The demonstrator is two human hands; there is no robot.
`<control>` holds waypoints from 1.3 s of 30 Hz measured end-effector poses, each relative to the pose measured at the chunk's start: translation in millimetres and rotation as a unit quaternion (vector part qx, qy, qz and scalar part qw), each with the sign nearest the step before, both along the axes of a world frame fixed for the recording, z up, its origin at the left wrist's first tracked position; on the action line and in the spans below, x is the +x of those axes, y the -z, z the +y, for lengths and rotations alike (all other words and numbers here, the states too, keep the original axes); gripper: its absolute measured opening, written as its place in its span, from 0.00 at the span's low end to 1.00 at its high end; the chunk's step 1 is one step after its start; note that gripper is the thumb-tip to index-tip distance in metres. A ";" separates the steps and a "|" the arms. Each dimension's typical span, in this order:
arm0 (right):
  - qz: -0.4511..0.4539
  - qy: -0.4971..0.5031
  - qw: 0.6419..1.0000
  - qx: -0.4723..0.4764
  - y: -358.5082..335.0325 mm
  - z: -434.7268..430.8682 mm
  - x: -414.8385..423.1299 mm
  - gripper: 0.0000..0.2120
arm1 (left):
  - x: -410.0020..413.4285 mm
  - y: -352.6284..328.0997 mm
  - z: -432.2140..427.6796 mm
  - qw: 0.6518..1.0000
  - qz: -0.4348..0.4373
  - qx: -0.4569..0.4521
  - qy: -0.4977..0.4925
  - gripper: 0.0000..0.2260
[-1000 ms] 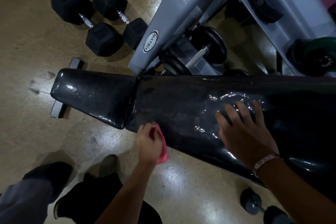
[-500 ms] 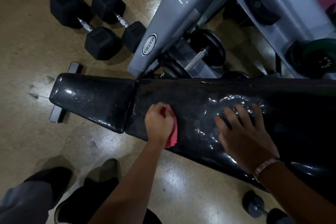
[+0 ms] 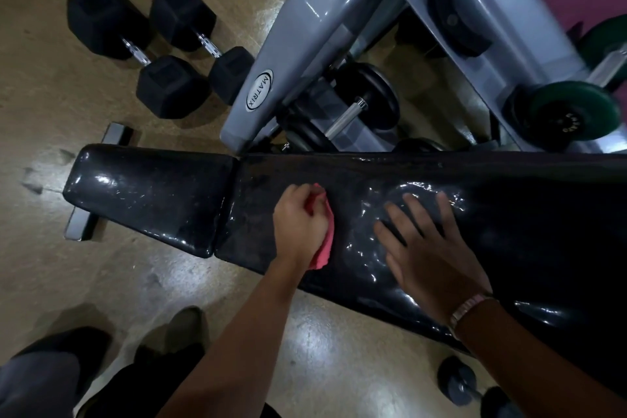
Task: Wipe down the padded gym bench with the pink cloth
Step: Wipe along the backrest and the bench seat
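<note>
A black padded gym bench [image 3: 356, 176] runs left to right across the view, in two pads with a seam near the left third. Its surface shines wet around the middle. My left hand [image 3: 297, 224] is closed on the pink cloth [image 3: 324, 244] and presses it on the long pad just right of the seam. The cloth shows along the hand's right side, most of it hidden under the palm. My right hand [image 3: 431, 248] lies flat on the pad to the right, fingers spread, with a pale band on the wrist.
Two black hex dumbbells [image 3: 142, 51] lie on the tan floor behind the bench's left end. A grey Matrix machine frame [image 3: 305, 37] with weight plates [image 3: 573, 115] stands behind the bench. A small dumbbell [image 3: 458, 383] lies on the floor at lower right. My feet [image 3: 176, 332] are at lower left.
My left hand has moved with the pink cloth from the bench's near edge up onto the pad, away from me. My right hand has stayed flat in place.
</note>
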State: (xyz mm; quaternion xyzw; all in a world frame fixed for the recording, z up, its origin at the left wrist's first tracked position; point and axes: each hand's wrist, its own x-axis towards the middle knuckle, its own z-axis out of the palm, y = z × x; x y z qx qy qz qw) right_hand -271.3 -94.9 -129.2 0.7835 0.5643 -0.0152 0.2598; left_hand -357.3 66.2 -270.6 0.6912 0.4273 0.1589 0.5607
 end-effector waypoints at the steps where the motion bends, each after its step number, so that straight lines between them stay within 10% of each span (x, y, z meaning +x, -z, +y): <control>1: 0.000 0.003 1.000 -0.006 0.2 -0.6 0.2 0.22 | -3.3 2.1 -0.9 1.000 -0.009 0.003 -0.002 0.07; 18: -0.003 0.008 0.999 -0.048 -2.1 6.4 -0.7 0.23 | 24.9 7.4 30.0 0.991 0.125 -0.014 -0.055 0.06; 24: -0.002 0.013 0.999 -0.046 -0.2 5.8 -0.8 0.22 | 18.1 8.3 19.7 0.997 -0.005 0.069 0.045 0.06; 30: 0.004 0.015 0.999 -0.030 -0.3 5.1 -0.5 0.22 | 50.7 9.0 43.5 0.993 0.107 0.046 0.008 0.08; 39: 0.008 0.018 0.999 -0.043 2.4 4.5 1.8 0.24 | 22.8 16.1 34.4 0.991 0.045 0.105 0.065 0.08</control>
